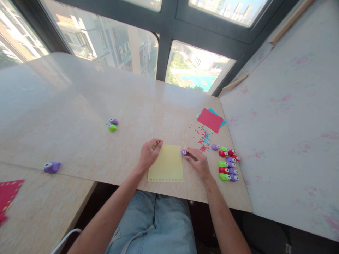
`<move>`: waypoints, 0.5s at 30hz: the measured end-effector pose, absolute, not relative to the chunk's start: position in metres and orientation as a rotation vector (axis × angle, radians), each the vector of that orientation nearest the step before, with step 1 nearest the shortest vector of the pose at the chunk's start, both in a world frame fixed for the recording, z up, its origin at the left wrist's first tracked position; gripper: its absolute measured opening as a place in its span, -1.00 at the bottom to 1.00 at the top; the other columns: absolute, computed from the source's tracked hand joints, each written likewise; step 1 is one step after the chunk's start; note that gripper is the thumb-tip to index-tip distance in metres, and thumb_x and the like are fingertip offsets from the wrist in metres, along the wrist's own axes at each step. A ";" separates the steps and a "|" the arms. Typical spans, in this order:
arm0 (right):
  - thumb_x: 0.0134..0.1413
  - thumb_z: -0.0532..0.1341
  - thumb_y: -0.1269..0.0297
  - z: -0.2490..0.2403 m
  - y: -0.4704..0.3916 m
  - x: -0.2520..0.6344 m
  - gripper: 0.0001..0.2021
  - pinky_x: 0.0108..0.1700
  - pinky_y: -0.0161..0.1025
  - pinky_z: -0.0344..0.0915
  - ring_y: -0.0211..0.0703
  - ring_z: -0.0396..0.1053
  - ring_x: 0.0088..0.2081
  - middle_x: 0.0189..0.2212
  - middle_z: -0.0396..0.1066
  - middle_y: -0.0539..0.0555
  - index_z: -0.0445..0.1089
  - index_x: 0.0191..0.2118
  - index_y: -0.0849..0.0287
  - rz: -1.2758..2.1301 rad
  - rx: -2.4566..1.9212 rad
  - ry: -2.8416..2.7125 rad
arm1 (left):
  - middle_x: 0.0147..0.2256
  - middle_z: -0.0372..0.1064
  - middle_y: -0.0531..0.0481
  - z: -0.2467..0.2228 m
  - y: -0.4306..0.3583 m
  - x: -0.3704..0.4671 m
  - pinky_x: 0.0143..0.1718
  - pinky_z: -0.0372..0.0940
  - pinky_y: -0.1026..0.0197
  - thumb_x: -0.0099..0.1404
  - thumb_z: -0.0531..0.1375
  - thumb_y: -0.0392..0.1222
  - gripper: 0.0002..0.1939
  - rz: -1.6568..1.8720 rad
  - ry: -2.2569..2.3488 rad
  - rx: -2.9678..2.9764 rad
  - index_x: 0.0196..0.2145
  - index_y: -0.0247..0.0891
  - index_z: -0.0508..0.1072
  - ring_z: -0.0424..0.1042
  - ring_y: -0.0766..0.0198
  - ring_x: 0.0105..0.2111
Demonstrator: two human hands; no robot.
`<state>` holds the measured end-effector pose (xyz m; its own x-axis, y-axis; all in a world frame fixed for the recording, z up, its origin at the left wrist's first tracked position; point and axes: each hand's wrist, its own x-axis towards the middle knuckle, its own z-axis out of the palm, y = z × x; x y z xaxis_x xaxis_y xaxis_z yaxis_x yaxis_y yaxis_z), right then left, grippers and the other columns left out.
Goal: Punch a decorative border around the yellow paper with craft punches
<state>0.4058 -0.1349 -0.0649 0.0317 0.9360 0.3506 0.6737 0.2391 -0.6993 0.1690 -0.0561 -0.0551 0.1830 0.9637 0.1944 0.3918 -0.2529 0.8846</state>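
Observation:
A pale yellow sheet of paper (167, 164) lies on the marble-patterned counter, with a row of small punched holes along its near edge. My left hand (150, 152) is closed at the sheet's far left corner, its fingertips pinching there. At the right edge of the sheet, a purple craft punch (184, 152) sits in the grip of my right hand (198, 161). Some of that punch is hidden by my fingers. Beyond my right hand is a scatter of red and blue paper bits (204, 138).
Several purple, green and red punches (228, 164) stand grouped at the right. Red and blue cards (210, 120) are stacked farther back. A green punch (112, 127) and a purple one (113, 121) sit left of centre, another purple punch (52, 167) farther left. Punched red paper (10, 194) lies at lower left.

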 end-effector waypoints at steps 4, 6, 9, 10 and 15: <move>0.14 0.26 0.15 -0.064 -0.135 0.405 -0.76 0.02 0.01 0.36 -0.01 0.47 -0.09 -0.13 0.54 0.10 0.51 -0.07 -0.01 0.412 -1.514 -1.694 | -0.28 0.56 -0.08 -0.056 -0.056 0.170 -0.22 0.34 0.16 0.34 0.10 -0.12 -0.78 1.010 1.311 1.844 -0.25 -0.23 0.52 0.49 0.17 -0.28; 0.14 0.26 0.14 -0.063 -0.135 0.405 -0.76 0.01 0.00 0.37 -0.02 0.47 -0.09 -0.13 0.54 0.10 0.50 -0.07 -0.01 0.415 -1.517 -1.684 | -0.28 0.56 -0.08 -0.057 -0.057 0.170 -0.20 0.34 0.15 0.34 0.11 -0.14 -0.80 1.002 1.322 1.893 -0.26 -0.22 0.52 0.50 0.17 -0.28; 0.14 0.27 0.14 -0.062 -0.135 0.404 -0.76 0.01 -0.01 0.37 -0.02 0.47 -0.10 -0.13 0.54 0.10 0.50 -0.07 0.00 0.417 -1.507 -1.684 | -0.29 0.56 -0.07 -0.057 -0.057 0.171 -0.19 0.34 0.15 0.34 0.12 -0.17 -0.82 0.992 1.336 1.943 -0.26 -0.21 0.53 0.50 0.17 -0.28; 0.14 0.27 0.14 -0.062 -0.135 0.404 -0.76 0.01 -0.01 0.36 -0.03 0.47 -0.10 -0.13 0.54 0.10 0.50 -0.07 0.00 0.415 -1.502 -1.689 | -0.29 0.56 -0.08 -0.057 -0.058 0.171 -0.19 0.33 0.15 0.34 0.12 -0.17 -0.82 0.988 1.341 1.952 -0.26 -0.21 0.53 0.50 0.17 -0.28; 0.15 0.27 0.16 -0.060 -0.135 0.402 -0.77 0.02 0.01 0.35 -0.01 0.47 -0.08 -0.13 0.55 0.09 0.50 -0.07 -0.02 0.402 -1.490 -1.726 | -0.30 0.56 -0.09 -0.056 -0.058 0.172 -0.17 0.32 0.10 0.33 0.13 -0.19 -0.83 0.956 1.371 1.978 -0.25 -0.22 0.52 0.49 0.15 -0.30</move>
<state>0.4023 -0.1354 -0.0601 0.0172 0.9325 0.3608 0.6772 0.2546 -0.6904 0.1725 -0.0584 -0.0562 0.2287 0.9423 0.2444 0.5554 -0.3325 0.7622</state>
